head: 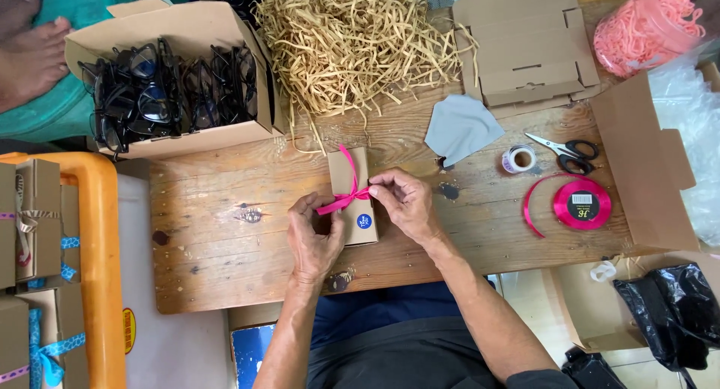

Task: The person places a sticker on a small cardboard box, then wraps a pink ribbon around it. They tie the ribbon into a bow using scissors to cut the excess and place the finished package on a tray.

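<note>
Landmark = wood table [225, 246], everything placed vs it.

On table, far edge centre: big heap of paper shred [352, 36]. Far left corner: open carton of black glasses [169, 89]. Far right: flat cardboard blank [529, 48], then a grey cloth [461, 126] just nearer in. Off table's right end: a larger open box [649, 164]; past it, pink stuff in a clear bag. Off left end: orange crate [101, 269] w/ finished ribboned boxes. Right part of table: pink ribbon spool [582, 204], loose tail curling left of it; scissors [566, 153] beyond spool; small tape roll [518, 159] beside scissors.

Table centre, near front edge: small kraft box [352, 198], lying flat, blue round sticker on near end, pink ribbon [341, 201] wrapped across it, one end sticking up toward far side.

Left hand [315, 235]: fingers curled, pinching ribbon at box's left edge, heel resting on table. Right hand [405, 205]: thumb + forefinger pinching ribbon at the crossing atop the box.

Looks like the knot/bow stage. To do it well, imo: keep box pinned flat, tension even on both ends, crossing centred on lid, ribbon flat not twisted, pull snug w/o denting the card.
</note>
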